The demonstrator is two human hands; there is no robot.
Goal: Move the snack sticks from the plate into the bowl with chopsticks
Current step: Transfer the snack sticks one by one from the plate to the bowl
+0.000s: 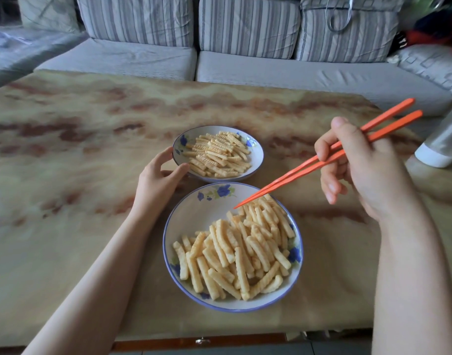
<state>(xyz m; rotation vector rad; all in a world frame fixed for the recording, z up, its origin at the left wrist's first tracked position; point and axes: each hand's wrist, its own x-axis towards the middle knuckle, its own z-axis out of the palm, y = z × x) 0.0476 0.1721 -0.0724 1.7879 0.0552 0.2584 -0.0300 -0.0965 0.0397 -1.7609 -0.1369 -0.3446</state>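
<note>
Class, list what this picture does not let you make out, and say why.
Head view only:
1. Cut off by the right edge: silver-white object.
2. Blurred, top right: coloured things.
3. Covered by snack sticks: floor of the near dish.
4. Hidden under its thumb and the far dish: lower fingers of the left hand.

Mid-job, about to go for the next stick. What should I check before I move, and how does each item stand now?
1. Chopsticks gripped in the right hand: ok.
2. Tips free: ok, they meet and hold nothing.
3. Tips over the near plate, at the far edge of its sticks: ok.
4. Left hand holds the far bowl by its rim: ok.
5. Room in the bowl: ok, bare surface shows around its pile.
6. Tips touching a stick: cannot tell.
</note>
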